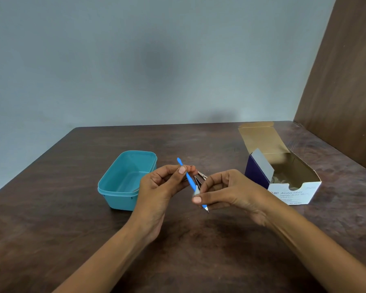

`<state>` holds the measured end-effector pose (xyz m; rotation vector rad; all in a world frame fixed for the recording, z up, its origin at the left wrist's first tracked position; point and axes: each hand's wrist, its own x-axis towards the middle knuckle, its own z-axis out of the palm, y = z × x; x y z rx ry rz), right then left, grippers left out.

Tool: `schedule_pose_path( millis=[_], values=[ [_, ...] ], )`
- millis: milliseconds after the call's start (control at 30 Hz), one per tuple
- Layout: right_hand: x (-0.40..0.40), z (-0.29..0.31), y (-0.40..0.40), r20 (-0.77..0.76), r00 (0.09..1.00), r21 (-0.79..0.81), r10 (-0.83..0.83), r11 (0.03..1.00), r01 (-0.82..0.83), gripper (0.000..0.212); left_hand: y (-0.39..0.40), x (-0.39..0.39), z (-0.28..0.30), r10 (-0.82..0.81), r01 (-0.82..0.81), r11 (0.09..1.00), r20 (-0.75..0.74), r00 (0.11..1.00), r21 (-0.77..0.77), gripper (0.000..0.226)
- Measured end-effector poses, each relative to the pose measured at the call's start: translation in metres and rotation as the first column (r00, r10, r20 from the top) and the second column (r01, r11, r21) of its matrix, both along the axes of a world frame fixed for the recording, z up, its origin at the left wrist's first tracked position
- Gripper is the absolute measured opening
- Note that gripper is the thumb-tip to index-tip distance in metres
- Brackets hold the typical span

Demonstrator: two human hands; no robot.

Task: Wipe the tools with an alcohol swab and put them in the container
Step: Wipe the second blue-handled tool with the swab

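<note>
My left hand (163, 185) pinches a slim blue tool (190, 179) near its upper end, holding it slanted above the table. My right hand (224, 189) pinches a small white alcohol swab (196, 191) around the tool's lower part, just above its pointed metal tip. A metal clipper-like tool (201, 177) lies on the table behind the hands, partly hidden. The open teal plastic container (123, 182) stands to the left of my left hand; a thin object seems to lie in it, mostly hidden.
An open box of alcohol swabs (283, 176) sits at the right on the dark wooden table (51, 218), its lid flap raised. A brown wooden panel (347, 92) rises at the far right. A grey wall stands behind the table.
</note>
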<state>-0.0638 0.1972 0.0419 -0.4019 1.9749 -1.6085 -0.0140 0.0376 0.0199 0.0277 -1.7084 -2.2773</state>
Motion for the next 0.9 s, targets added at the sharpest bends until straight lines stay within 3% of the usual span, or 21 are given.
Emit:
schedule_pose_path(
  millis=[100,233,367,667,900],
  values=[
    [0.001,-0.003,-0.003,-0.152,0.982,-0.045,-0.112,0.993,0.107,0.018,0.004,0.001,-0.003,0.001,-0.001,1.0,-0.003,1.0,-0.029,0.024],
    [0.006,-0.012,-0.01,-0.403,0.889,-0.155,-0.219,0.973,0.17,0.016,0.009,0.001,-0.007,0.026,-0.026,0.998,-0.013,1.0,-0.059,0.022],
    [0.008,-0.012,-0.014,-0.514,0.821,-0.184,-0.249,0.967,0.178,0.016,0.009,0.002,-0.007,0.042,-0.043,0.995,-0.017,0.999,-0.092,0.018],
    [-0.001,0.0,0.001,-0.331,0.942,0.059,-0.06,0.995,0.084,0.017,0.005,0.0,-0.002,0.092,-0.093,0.995,-0.021,0.996,-0.045,0.016],
    [-0.003,0.003,0.005,-0.324,0.94,-0.036,-0.107,0.994,0.1,0.015,0.006,0.001,0.002,0.072,-0.072,0.997,-0.011,0.997,-0.011,0.025]
  ],
)
